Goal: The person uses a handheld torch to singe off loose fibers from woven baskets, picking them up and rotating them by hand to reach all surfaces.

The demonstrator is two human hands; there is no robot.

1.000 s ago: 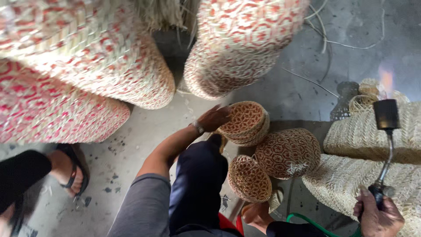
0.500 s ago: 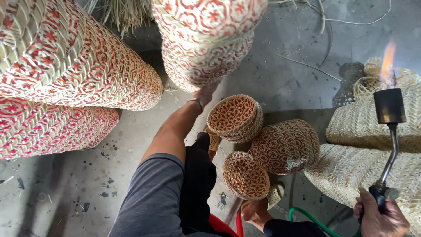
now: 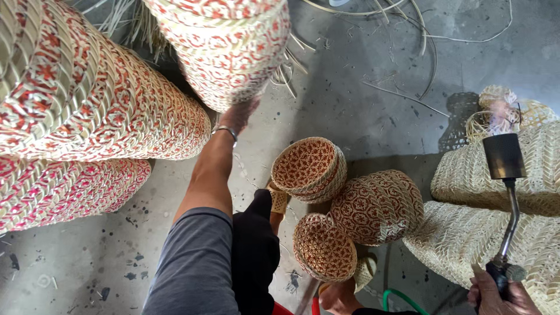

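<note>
My left hand [image 3: 236, 115] is stretched far forward and touches the lower edge of a large red-and-cream woven basket [image 3: 227, 52]. Its fingertips are blurred against the weave, so the grip is unclear. A metal bangle sits on that wrist. My right hand [image 3: 499, 291] at the bottom right grips the handle of a gas torch [image 3: 505, 175]. The torch's black head points up with a faint flame above it. Three small red-patterned woven baskets [image 3: 309, 169] lie between my arms on the concrete floor.
Two more large red-and-cream baskets [image 3: 87, 111] are stacked on the left. Plain pale woven baskets [image 3: 478, 245] lie on the right under the torch. Loose cane strips [image 3: 408, 35] are scattered at the top. A green hose [image 3: 396, 298] and my foot [image 3: 338, 297] show at the bottom.
My left hand has moved up from the small basket to the large basket's edge. The view has tilted forward. The torch stays upright in my right hand.
</note>
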